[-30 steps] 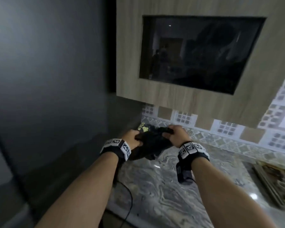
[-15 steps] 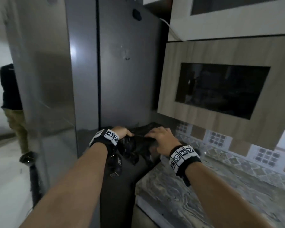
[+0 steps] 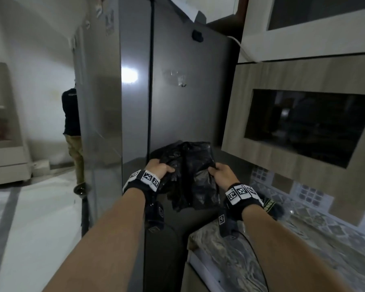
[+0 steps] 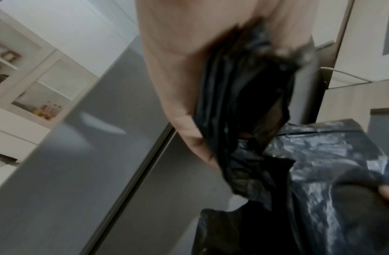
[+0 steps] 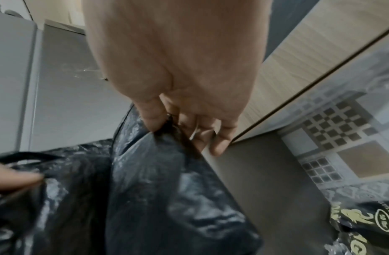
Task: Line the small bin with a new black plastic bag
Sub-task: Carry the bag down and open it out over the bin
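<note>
Hands (head view): left hand (image 3: 159, 168) and right hand (image 3: 220, 172) each clamped on an edge of the black bag (image 3: 188, 171), left at 9 o'clock of it, right at 3 o'clock.
Bag (head view): held in the air in front of the grey fridge (image 3: 177, 102), still crumpled and mostly folded, lower part hanging between the wrists. Off the desk (image 3: 282, 249).
Bin: not in any view; cannot tell where it stands.
Left wrist view: left hand (image 4: 180, 86) has a gathered strip of black bag (image 4: 243, 112) pinched against the palm; the rest spreads toward 4 o'clock. A fingertip of the other hand shows at the right edge.
Right wrist view: right hand (image 5: 178, 77) pinches a corner of the black bag (image 5: 156, 189) between thumb and fingers; little finger sits loose, off the film.
Only in right wrist view: printed black-and-gold pack (image 5: 363, 224) at 4 o'clock, likely the bag supply.
Only in head view: a second person (image 3: 72, 131) standing past the fridge at 9 o'clock.
Risk 1: thin film may tear if both hands pull apart while the layers cling together.
Risk 2: pinches may be on the same layer, so the mouth would not open.
Risk 3: small corner grip on the right could slip during a shake-out.
</note>
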A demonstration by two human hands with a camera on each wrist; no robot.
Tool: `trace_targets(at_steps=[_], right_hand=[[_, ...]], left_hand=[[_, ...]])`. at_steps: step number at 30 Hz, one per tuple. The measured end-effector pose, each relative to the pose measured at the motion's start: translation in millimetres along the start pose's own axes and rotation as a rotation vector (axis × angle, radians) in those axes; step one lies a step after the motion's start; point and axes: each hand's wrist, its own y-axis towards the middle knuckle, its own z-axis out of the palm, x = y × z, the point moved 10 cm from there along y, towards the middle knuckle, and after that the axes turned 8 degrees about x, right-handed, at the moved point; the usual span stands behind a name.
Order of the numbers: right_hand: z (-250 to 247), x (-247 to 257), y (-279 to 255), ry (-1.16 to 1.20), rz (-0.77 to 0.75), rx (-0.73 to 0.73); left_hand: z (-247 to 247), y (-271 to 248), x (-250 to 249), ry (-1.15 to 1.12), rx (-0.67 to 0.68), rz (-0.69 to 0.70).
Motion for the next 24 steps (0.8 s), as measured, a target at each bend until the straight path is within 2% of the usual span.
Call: trace_targets(at_steps=[2, 3, 4, 5, 7, 9, 11, 15, 17, 21, 24], right_hand=[[-10.9, 0.3, -8.2, -0.224, 0.036, -0.115], [-15.1, 7.0, -13.4, -0.316, 0.006, -0.187], [-13.8, 18.2, -20.9, -0.302, -0.047, -0.205], [-5.9, 28.1, -25.1, -0.201, -0.097, -0.151], [28.2, 43.4, -31.1, 0.068, -0.115, 0.112], [59.2, 55.3, -36.1, 0.103, -0.126, 0.325], [72.3, 60.3, -35.1, 0.086, -0.163, 0.391], [63.9, 46.6, -22.6, 0.078, -0.107, 0.287], [55.4, 39.3, -19.6, 0.125, -0.072, 0.228], [36.6, 29.8, -20.6, 0.326, -0.006, 0.125], [30.9, 27.4, -22.2, 0.376, 0.018, 0.068]], left_hand=[[1.3, -1.1, -0.3, -0.024, 0.01, -0.025], [3.4, -1.2, -3.0, -0.017, 0.023, -0.023], [6.8, -3.7, -7.0, 0.008, 0.049, -0.023], [12.0, -6.5, -12.7, 0.036, 0.081, -0.014], [23.6, -11.5, -22.3, 0.115, 0.141, 0.002], [34.2, -18.2, -28.1, 0.191, 0.191, -0.003], [38.2, -19.8, -25.8, 0.173, 0.226, -0.031], [48.7, -23.0, -10.6, -0.122, 0.362, -0.117], [42.8, -20.5, -8.5, -0.166, 0.357, -0.109], [35.7, -18.4, -2.7, -0.128, 0.382, -0.075], [55.3, -30.8, 6.6, -0.041, 0.484, -0.103]])
